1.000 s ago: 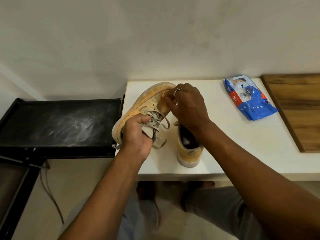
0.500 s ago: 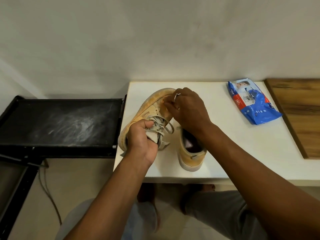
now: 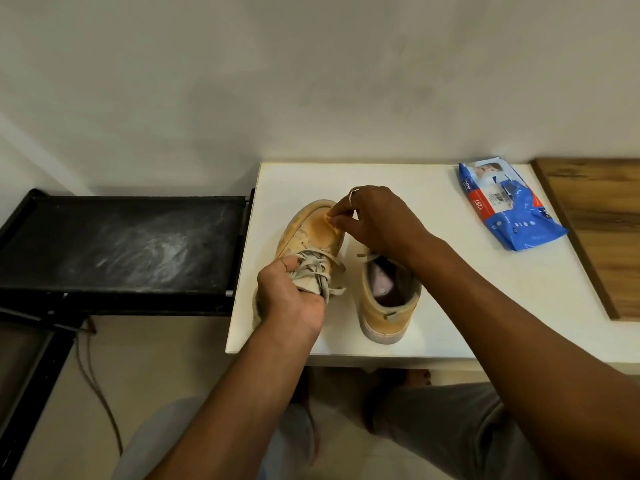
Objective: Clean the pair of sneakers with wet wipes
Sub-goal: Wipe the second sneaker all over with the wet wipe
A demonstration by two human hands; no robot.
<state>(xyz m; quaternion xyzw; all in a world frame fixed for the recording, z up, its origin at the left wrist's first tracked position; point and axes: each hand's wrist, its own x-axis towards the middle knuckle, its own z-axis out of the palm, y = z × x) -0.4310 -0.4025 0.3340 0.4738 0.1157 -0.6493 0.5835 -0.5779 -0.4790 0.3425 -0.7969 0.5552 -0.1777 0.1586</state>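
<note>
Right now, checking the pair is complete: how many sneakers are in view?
2. One sneaker is held by the left hand over the table's left edge; the other sneaker stands on the table beside it.

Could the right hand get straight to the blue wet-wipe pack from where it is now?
Probably yes. The blue wet-wipe pack lies alone on the white tabletop, right of the right hand, nothing between them. That hand pinches a small wipe, though.
</note>
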